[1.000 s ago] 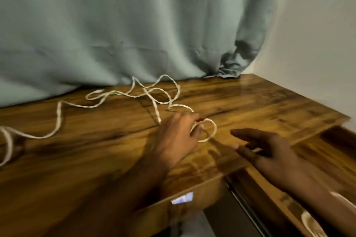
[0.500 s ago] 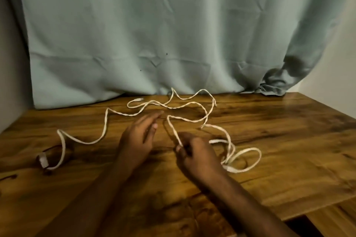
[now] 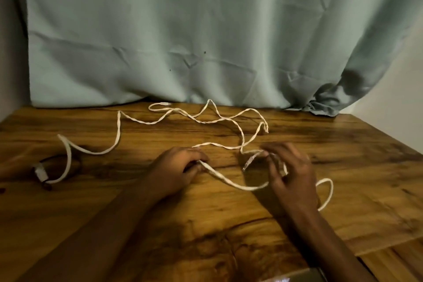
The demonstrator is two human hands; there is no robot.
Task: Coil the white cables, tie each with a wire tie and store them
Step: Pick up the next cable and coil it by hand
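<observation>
- The white cable (image 3: 174,115) lies loose across the tabletop (image 3: 343,162), snaking from the far edge by the curtain (image 3: 206,30) toward the left edge, with one loop (image 3: 326,192) just right of the right hand.
- The left hand (image 3: 178,170) has its fingers curled round the cable near the middle of the tabletop; its grip is pressed together on the strand.
- The right hand (image 3: 291,170) pinches the cable close to a plug end (image 3: 249,161), which hangs free just beside its fingertips; the other fingers are spread.
- The step in hand looks like starting the first coil. It should go best if the right hand keeps the plug end fixed as the anchor and the left feeds slack toward it in even loops.
- The cable crosses itself near the far edge, so drawing it in slowly would let the kinks fall out rather than tighten into a knot.
- Its other end (image 3: 40,171) lies near the left edge beside a dark wire (image 3: 75,162), which may be a tie, though I cannot tell; a quick pull could drag the two together.
- Keep the loops alike in size, so that a tie can close round them.
</observation>
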